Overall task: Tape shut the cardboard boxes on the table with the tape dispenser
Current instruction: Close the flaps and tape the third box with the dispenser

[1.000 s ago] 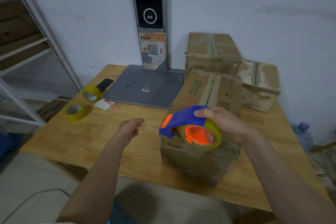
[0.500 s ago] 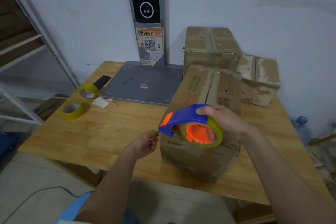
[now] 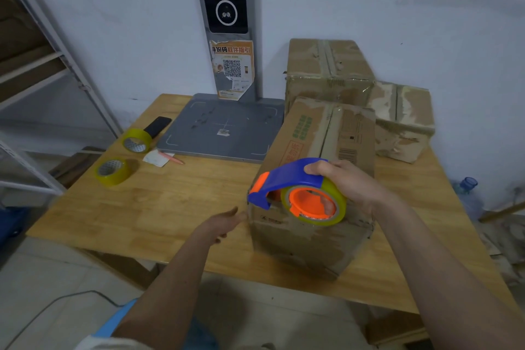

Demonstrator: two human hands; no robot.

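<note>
Blue tape dispenser (image 3: pixel 295 193) in right grip (image 3: pixel 343 182) hides box (image 3: pixel 326 150) edge; left hand (image 3: pixel 224 221) open, empty.

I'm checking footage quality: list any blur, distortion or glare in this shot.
Head view: wide-angle bending bows the shelf frame at the left edge; the left hand is slightly motion-smeared; the right hand and tape dispenser are sharp; lighting is dim and even, with mild sheen on old tape on the back box.

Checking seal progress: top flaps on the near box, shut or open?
Shut. Both flaps of the near box lie flat, meeting along the centre seam. Whether fresh tape covers it: cannot tell.
</note>
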